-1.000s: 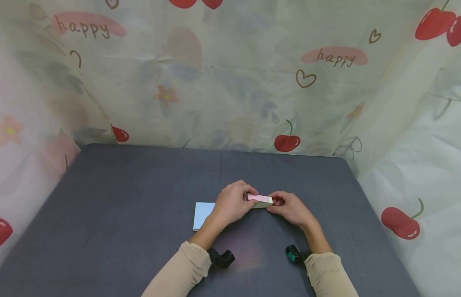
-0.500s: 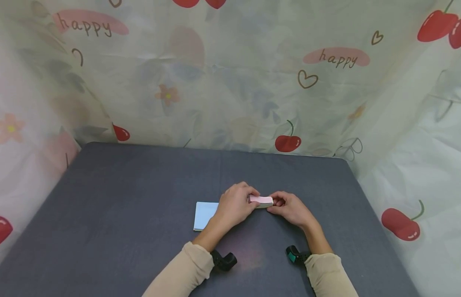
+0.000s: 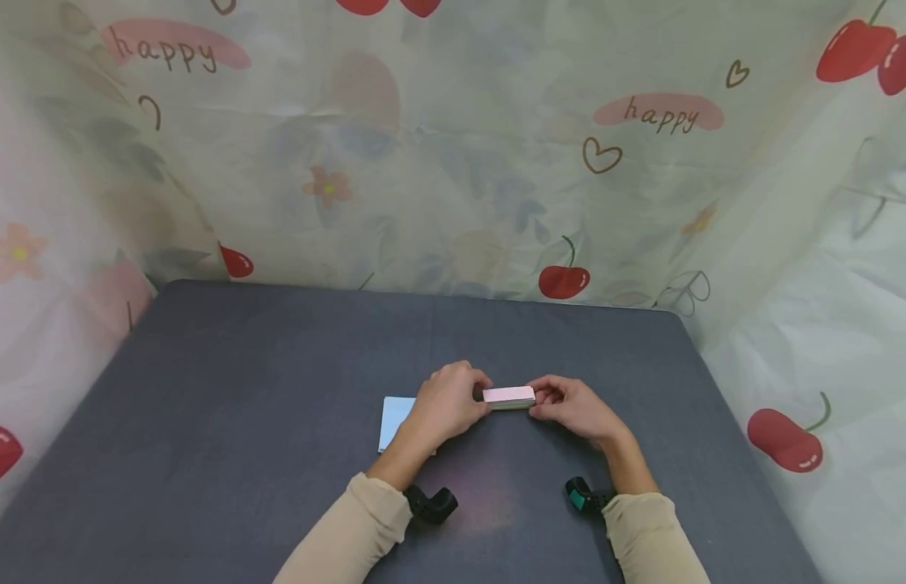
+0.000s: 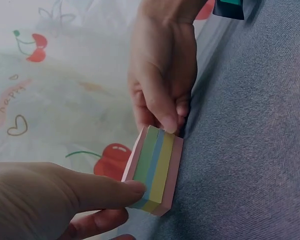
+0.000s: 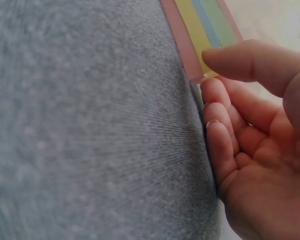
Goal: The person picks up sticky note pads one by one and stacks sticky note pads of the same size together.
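A narrow stack of sticky notes (image 3: 508, 397) lies on the dark grey table, pink on top. Green, blue, yellow and pink layers show along its side in the left wrist view. My left hand (image 3: 449, 399) pinches the left end, its thumb (image 4: 132, 189) along the layered side. At the opposite end my right hand (image 3: 575, 408) holds the stack between thumb and fingers. In the right wrist view that thumb (image 5: 230, 61) presses near the yellow layer, with the other fingers curled below. Behind my left wrist, a light blue pad (image 3: 394, 418) is partly hidden.
The grey cloth-covered table (image 3: 277, 365) reaches back to a printed curtain (image 3: 453, 162) with cherries and "happy" lettering. White curtain sides rise at left and right. Both wrists carry a black camera mount (image 3: 432, 506).
The pink top layer has slid right and now covers the pale green end that showed earlier. My left hand has drawn slightly left, baring more of the stack; my right hand stays nearly still.
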A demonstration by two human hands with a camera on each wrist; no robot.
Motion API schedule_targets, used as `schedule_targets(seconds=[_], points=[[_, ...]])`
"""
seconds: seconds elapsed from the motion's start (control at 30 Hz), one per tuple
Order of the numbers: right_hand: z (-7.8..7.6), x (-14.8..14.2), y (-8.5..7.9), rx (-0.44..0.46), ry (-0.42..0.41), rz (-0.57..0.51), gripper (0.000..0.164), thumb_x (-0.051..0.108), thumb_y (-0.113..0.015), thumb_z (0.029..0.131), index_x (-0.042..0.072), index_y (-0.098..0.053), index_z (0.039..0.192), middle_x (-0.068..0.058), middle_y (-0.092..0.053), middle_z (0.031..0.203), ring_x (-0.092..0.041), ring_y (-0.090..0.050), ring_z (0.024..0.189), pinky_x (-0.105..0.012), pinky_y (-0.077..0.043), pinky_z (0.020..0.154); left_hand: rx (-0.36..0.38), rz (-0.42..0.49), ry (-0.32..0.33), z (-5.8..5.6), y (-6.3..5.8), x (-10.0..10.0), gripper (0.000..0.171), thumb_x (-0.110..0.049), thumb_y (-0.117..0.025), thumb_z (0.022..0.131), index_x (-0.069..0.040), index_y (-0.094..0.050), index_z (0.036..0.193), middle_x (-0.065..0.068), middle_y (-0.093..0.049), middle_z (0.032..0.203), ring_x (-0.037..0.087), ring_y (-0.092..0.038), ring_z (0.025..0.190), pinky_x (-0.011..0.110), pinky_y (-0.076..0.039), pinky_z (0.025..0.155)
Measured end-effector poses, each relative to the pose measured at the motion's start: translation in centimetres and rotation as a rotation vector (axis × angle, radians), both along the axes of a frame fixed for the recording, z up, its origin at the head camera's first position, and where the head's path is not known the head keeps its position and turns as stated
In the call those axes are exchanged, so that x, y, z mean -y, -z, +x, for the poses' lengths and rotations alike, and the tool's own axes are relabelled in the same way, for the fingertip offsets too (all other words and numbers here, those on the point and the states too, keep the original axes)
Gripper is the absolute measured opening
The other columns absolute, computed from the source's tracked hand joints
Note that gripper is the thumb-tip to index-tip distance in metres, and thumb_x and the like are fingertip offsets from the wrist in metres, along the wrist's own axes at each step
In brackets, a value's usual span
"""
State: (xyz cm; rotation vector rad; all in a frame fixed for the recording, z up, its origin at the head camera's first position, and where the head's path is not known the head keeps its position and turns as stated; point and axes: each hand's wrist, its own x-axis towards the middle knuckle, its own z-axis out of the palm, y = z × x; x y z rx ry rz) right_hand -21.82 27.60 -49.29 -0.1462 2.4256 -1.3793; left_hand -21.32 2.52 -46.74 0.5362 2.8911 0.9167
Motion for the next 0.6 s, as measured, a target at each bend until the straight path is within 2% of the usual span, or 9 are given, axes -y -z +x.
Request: schedule_targets(seconds=[0.1,0.23,0.37,0.47,0.6], points=[[-0.06,-0.25,0.13,0.006,-0.003,-0.016,0.035,0.013,-0.075,0.09,0.003,-0.067,0.123,-0.006,-0.064,0.097,-0.014,-0.058,0.084,-0.024,-0.05,0.074,-0.006,-0.003,0.003,-0.01,0.03,0.01,0.022,-0.024,-0.08,0.086,-0.019,-0.08,0.107,-0.001,-0.067,0.092,0.016,-0.062,0.08,0.036,-0.049,0.069],[-0.04,-0.55,0.26,0.042,0.04,-0.06,0.03,0.015,-0.069,0.096,0.005,-0.067,0.124,-0.003,-0.066,0.103,-0.015,-0.059,0.091,-0.026,-0.049,0.081,-0.018,-0.004,0.0,0.01,0.16,-0.06,0.021,-0.024,-0.081,0.086,-0.02,-0.08,0.107,-0.002,-0.067,0.092,0.017,-0.063,0.081,0.037,-0.05,0.069],[-0.07,-0.59,0.34,0.063,0.087,-0.057,0.028,0.024,-0.065,0.1,0.01,-0.069,0.124,-0.003,-0.069,0.112,-0.018,-0.058,0.099,-0.029,-0.047,0.089,-0.028,-0.009,-0.004,0.04,0.28,-0.12,0.02,-0.024,-0.08,0.086,-0.021,-0.081,0.106,-0.002,-0.067,0.093,0.017,-0.063,0.083,0.038,-0.051,0.071],[-0.11,-0.4,0.36,0.065,0.099,-0.025,0.029,0.03,-0.064,0.1,0.012,-0.07,0.122,-0.004,-0.069,0.112,-0.02,-0.058,0.098,-0.032,-0.046,0.088,-0.037,-0.005,-0.008,0.05,0.33,-0.2,0.019,-0.023,-0.08,0.087,-0.022,-0.081,0.106,-0.001,-0.068,0.095,0.017,-0.064,0.084,0.038,-0.051,0.072],[-0.08,-0.13,0.3,0.07,0.111,-0.005,0.027,0.03,-0.064,0.1,0.011,-0.071,0.118,-0.005,-0.069,0.108,-0.021,-0.058,0.095,-0.032,-0.047,0.084,-0.049,-0.002,-0.011,0.06,0.51,-0.41,0.019,-0.023,-0.079,0.087,-0.022,-0.081,0.106,-0.002,-0.07,0.097,0.017,-0.065,0.086,0.038,-0.052,0.073]])
